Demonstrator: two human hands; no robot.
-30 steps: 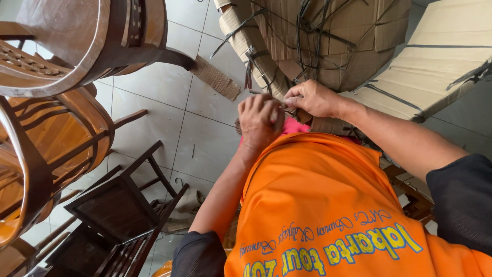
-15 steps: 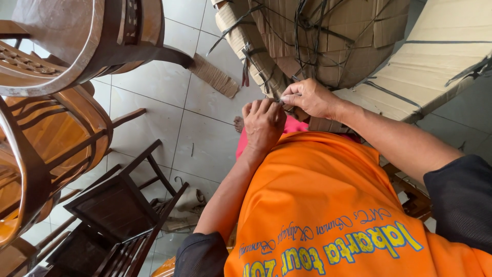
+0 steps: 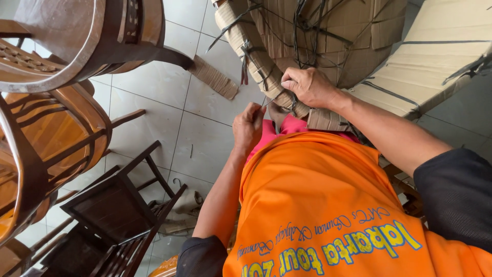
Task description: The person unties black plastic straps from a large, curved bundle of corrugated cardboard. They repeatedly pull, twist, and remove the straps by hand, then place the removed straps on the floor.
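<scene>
Pulling apart since a moment ago, the left hand [image 3: 249,125] is dropping lower, fist closed on a dark strap end, while the right hand [image 3: 307,86] is pinching the binding strap [image 3: 287,100] against the cardboard-wrapped furniture [image 3: 328,36]; the tie looks to be tightening. Beyond, a loose corrugated cardboard strip [image 3: 215,77] is lying on the pale tiled floor [image 3: 154,113], beside the stacked wooden chairs [image 3: 56,128].

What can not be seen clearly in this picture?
- Head view: what the left hand grips is hidden inside its closed fist.
- Right hand: its fingertips sink into the cardboard wrap, so the strap they pinch is unclear.
- The wrapped thing is hidden under cardboard and cut by the top edge.
</scene>
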